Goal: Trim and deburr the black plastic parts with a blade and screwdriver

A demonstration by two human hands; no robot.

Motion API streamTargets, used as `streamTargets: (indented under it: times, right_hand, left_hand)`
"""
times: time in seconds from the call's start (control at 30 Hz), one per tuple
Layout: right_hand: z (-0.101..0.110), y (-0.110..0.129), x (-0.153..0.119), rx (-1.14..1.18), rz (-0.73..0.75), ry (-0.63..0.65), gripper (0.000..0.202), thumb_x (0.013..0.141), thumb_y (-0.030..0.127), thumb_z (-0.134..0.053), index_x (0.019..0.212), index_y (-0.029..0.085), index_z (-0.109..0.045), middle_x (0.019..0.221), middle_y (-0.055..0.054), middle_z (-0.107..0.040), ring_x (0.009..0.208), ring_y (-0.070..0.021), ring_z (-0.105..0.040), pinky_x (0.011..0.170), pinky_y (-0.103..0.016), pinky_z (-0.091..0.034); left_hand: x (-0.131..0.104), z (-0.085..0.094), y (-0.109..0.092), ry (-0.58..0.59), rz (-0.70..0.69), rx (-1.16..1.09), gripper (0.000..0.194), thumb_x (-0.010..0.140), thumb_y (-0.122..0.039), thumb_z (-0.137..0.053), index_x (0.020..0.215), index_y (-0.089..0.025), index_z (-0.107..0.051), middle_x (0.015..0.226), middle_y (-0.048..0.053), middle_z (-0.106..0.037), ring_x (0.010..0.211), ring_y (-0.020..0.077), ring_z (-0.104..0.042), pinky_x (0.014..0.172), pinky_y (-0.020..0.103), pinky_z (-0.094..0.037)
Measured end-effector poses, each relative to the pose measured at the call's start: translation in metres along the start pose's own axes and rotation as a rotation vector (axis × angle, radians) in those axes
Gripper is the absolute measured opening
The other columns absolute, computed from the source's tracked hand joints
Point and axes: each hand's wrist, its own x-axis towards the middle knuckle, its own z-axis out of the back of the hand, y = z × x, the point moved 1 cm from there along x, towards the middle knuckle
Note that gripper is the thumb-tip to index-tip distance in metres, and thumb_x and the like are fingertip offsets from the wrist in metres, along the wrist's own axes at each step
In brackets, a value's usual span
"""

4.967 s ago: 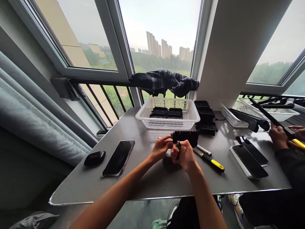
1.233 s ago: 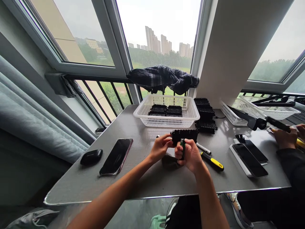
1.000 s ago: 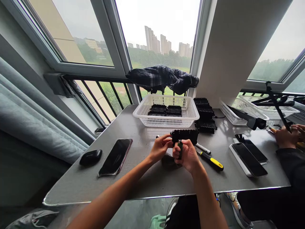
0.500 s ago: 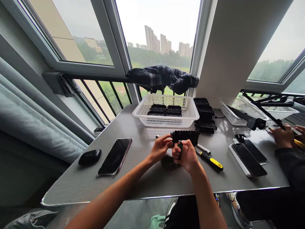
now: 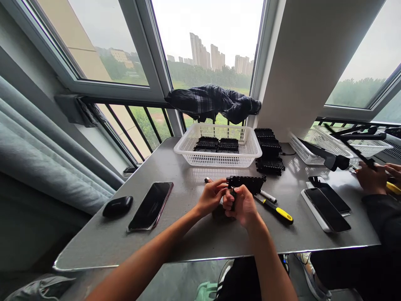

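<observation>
**Two hands close together near the middle of the table, holding a black ribbed part and a small dark piece**

The fingers of the left hand [image 5: 211,196] are closed on the left end of the black ribbed part [image 5: 247,183]. The fingers of the right hand [image 5: 241,205] are curled and grip the small dark piece [image 5: 232,197], just in front of this part; its lower portion is hidden by the fingers. I cannot tell if the ribbed part touches the table [image 5: 184,246].

Behind the hands stands the white basket [image 5: 217,161], with black parts [image 5: 216,144] inside. The pile of black parts [image 5: 270,152] is beside its right wall, so on that side the space is narrow. The white marker [image 5: 268,196] and the yellow-black knife [image 5: 282,214] lie close to the right hand. On the left, the large phone [image 5: 151,206] is well apart from the left hand, and the black case [image 5: 118,206] lies near the slanted left edge. Gray surface extends between this phone and the left forearm. The front edge passes under both forearms. Farther right are two phones [image 5: 328,211] and a co-worker's hand [image 5: 371,177] with a black bar [image 5: 351,146].
</observation>
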Motion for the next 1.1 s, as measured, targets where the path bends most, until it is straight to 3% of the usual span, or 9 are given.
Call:
streamTargets:
  times: [0.13,0.3,0.5,0.77,0.93,1.1]
  right_hand:
    - [0.000,0.001,-0.001,0.031,-0.021,-0.002,0.023,0.064,0.041,-0.047,0.056,0.021,-0.040,0.058,0.002,-0.034,0.054,-0.0120,-0.029,0.044,-0.022,-0.020]
    - [0.006,0.006,-0.005,0.101,0.007,-0.023,0.023,0.066,0.041,-0.049,0.059,0.022,-0.037,0.058,0.002,-0.035,0.054,-0.0117,-0.030,0.044,-0.021,-0.021]
    - [0.018,0.017,-0.012,0.152,0.014,-0.066,0.025,0.066,0.041,-0.051,0.059,0.021,-0.037,0.058,0.003,-0.033,0.054,-0.0113,-0.030,0.044,-0.020,-0.021]
    - [0.024,0.026,-0.022,0.054,0.071,-0.034,0.034,0.071,0.050,-0.052,0.061,0.020,-0.040,0.060,0.003,-0.033,0.055,-0.0107,-0.028,0.044,-0.020,-0.018]
    - [0.029,0.030,-0.027,-0.115,0.253,-0.188,0.035,0.073,0.049,-0.062,0.067,0.020,-0.044,0.059,0.006,-0.037,0.053,-0.0083,-0.026,0.044,-0.018,-0.019]
    - [0.038,0.025,-0.017,-0.272,0.506,-0.490,0.039,0.070,0.047,-0.073,0.072,0.022,-0.042,0.057,0.009,-0.035,0.048,-0.0063,-0.028,0.040,-0.017,-0.019]
  left_hand:
    - [0.000,0.000,-0.001,-0.012,-0.016,0.019,0.017,0.079,-0.022,-0.059,0.096,-0.018,-0.062,0.061,-0.001,-0.069,0.069,0.0188,-0.071,0.066,0.026,-0.055]
    - [0.001,0.000,-0.002,-0.001,-0.022,-0.041,0.022,0.078,-0.026,-0.063,0.098,-0.017,-0.064,0.076,0.004,-0.075,0.072,0.0189,-0.071,0.070,0.030,-0.058]
    - [0.003,0.001,-0.002,-0.041,0.013,-0.120,0.029,0.075,-0.035,-0.071,0.096,-0.016,-0.064,0.080,0.005,-0.075,0.068,0.0170,-0.070,0.071,0.033,-0.060]
    - [0.005,0.004,0.001,-0.087,0.076,-0.209,0.042,0.069,-0.039,-0.078,0.100,-0.015,-0.062,0.076,0.004,-0.073,0.067,0.0174,-0.069,0.069,0.035,-0.060]
    - [0.009,0.009,0.003,-0.172,0.156,-0.338,0.054,0.064,-0.041,-0.082,0.105,-0.015,-0.058,0.074,0.002,-0.073,0.061,0.0182,-0.070,0.066,0.036,-0.060]
    - [0.008,0.009,-0.002,-0.138,0.237,-0.460,0.067,0.068,-0.039,-0.081,0.123,-0.019,-0.048,0.077,0.002,-0.074,0.072,0.0208,-0.074,0.067,0.031,-0.060]
